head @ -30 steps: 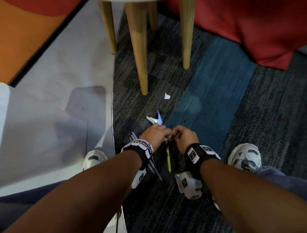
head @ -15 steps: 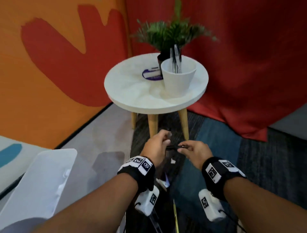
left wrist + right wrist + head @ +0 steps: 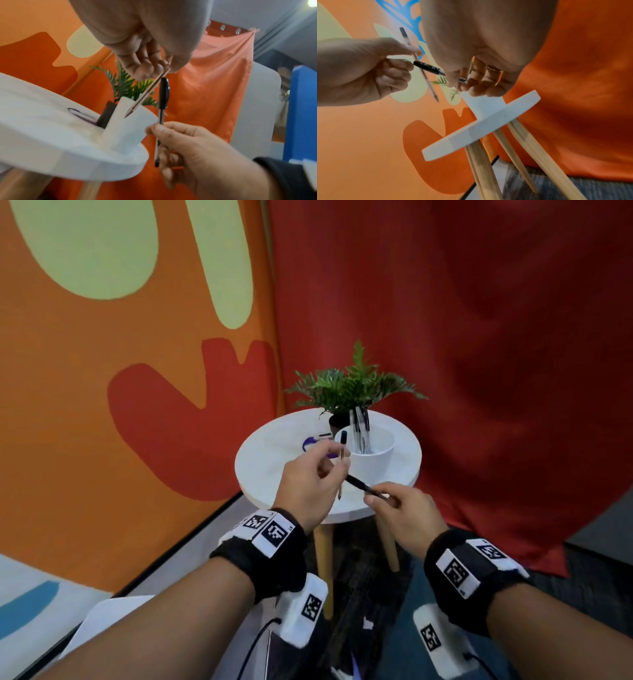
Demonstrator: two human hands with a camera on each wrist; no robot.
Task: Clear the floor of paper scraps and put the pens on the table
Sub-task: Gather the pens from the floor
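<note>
Both hands have come up from the carpet, so the left hand pinches a thin clear pen and the right hand pinches a black pen above the round white surface. Putting pens away is the step now; next each pen should drop tip-down into the white cup.

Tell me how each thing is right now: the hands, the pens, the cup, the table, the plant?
left hand: pinching a clear pen, upright
clear pen: held, dark cap up
right hand: gripping a black pen
black pen: held, slanted toward the left hand
white cup: upright on the table, pens inside
round table: standing
plant: upright behind the cup
</note>
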